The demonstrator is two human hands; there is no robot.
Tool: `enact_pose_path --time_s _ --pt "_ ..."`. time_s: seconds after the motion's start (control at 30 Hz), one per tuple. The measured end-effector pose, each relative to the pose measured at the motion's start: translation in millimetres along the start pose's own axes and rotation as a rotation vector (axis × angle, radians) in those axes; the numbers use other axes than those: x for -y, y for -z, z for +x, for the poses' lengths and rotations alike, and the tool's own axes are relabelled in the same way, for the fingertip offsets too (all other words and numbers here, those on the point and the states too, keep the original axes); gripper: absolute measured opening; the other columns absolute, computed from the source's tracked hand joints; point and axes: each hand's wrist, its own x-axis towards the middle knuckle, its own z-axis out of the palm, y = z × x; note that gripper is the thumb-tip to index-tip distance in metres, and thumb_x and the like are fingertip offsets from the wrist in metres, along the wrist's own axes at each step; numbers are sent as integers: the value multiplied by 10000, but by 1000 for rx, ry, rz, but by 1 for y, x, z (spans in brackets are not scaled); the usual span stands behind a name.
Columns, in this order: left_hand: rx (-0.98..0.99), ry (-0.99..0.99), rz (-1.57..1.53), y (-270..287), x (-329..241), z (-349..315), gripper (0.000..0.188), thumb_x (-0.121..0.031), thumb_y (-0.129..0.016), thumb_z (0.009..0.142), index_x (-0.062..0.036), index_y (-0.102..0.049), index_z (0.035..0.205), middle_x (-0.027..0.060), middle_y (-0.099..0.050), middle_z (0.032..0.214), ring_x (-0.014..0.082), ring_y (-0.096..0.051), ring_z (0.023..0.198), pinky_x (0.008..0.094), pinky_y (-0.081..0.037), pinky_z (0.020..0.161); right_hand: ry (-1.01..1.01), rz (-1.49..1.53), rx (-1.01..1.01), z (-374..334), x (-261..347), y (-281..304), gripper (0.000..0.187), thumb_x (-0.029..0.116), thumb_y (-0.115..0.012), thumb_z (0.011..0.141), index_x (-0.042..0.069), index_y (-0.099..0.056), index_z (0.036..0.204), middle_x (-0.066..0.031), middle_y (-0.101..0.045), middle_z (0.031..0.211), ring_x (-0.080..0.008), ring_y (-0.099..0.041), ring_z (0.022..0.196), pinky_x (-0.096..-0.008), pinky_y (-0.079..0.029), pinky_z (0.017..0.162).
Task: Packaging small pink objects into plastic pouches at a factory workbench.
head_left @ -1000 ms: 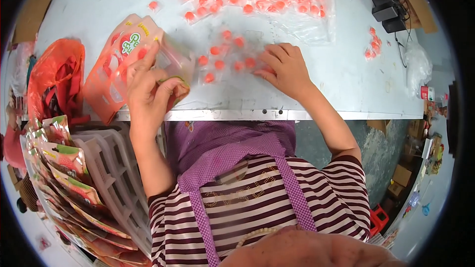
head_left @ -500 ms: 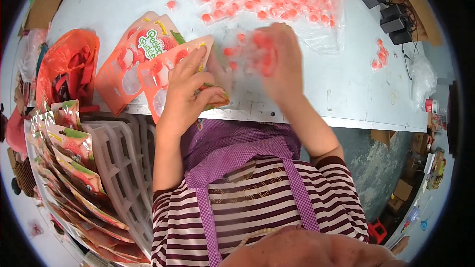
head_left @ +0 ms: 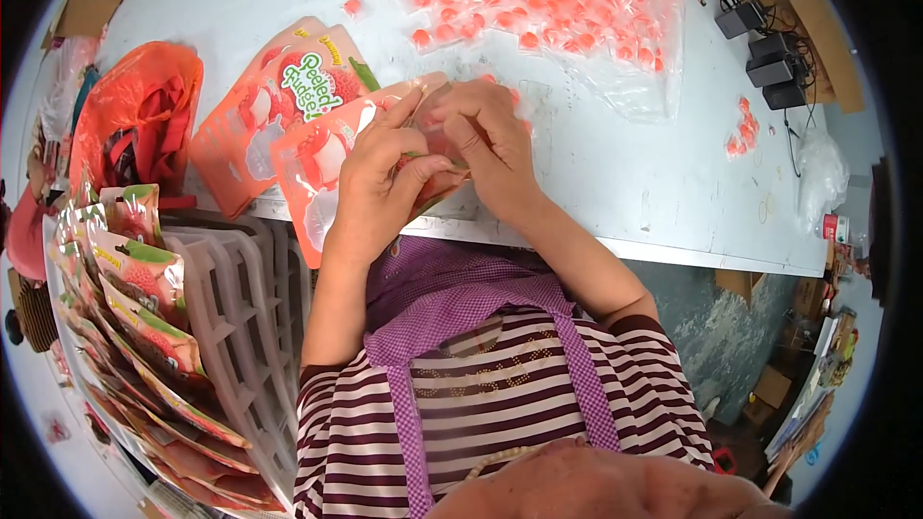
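Left hand (head_left: 385, 173): bent, thumb and fingers closed on an orange pouch (head_left: 317, 159) near its right-hand end, forefinger extended along the upper edge. My grip is a pinch, not a fist.

Right hand (head_left: 492, 149): half curled, thumb bent toward the fingers, set against the right-hand end of the same pouch, just beside the left hand. The fingertips are partly hidden; I cannot tell whether they hold anything.

Position of pouch: centre-left of frame, tilted, its lower corner toward the front edge of the table (head_left: 654, 202), the other end running up and right between my two hands. Its printed body extends to the left of my left hand and partly overlaps two flat pouches (head_left: 264, 111) above and left of it.

Just beyond my right hand, near frame centre, a few red wrapped pieces (head_left: 524, 106) show, partly covered. Main heap of red pieces (head_left: 567, 0): top centre, on clear plastic, apart from both hands. Lower left: upright pouches (head_left: 139, 279) beside a white plastic crate (head_left: 226, 298).
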Motion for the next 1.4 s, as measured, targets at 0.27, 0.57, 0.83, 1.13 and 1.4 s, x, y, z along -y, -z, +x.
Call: enact_pose_path --time_s 0.27,0.57,0.83,1.13,1.4 --pt "51 130 -205 8 -3 -8 148 27 -669 726 -8 -554 812 218 -522 1255 295 -513 1160 339 -427 904 440 -195 117 -7 6 14 418 411 -571 851 7 -586 954 -104 -583 1038 -256 -516 997 -380 -356 924" --pt "69 23 -386 25 -10 -32 133 60 -605 781 -4 -504 840 284 -451 1298 363 -451 1215 407 -408 949 449 -127 191 -15 40 0 564 501 -653 728 0 -576 978 -142 -583 973 -339 -564 917 -414 -442 818" --pt "-103 -113 -383 38 -15 -27 291 -182 -696 791 -6 -465 779 339 -488 1215 426 -464 1187 493 -364 991 458 145 265 4 -1 45 694 542 -627 746 22 -524 1194 -135 -562 1149 -358 -484 1099 -464 -350 958" --pt "-108 -228 -217 41 -31 -12 260 -93 -690 765 21 -469 689 359 -496 1191 429 -473 1180 483 -355 995 235 -862 336 -13 -38 8 629 502 -687 665 263 -536 1227 -65 -405 1337 -346 -343 1209 -573 -253 953" --pt "-100 -229 -43 34 -36 -2 145 9 -637 688 30 -517 610 304 -520 1210 387 -484 1190 435 -363 994 300 -832 297 -17 -49 10 250 381 -680 716 155 -579 747 -32 -509 789 -246 -505 845 -358 -453 619"
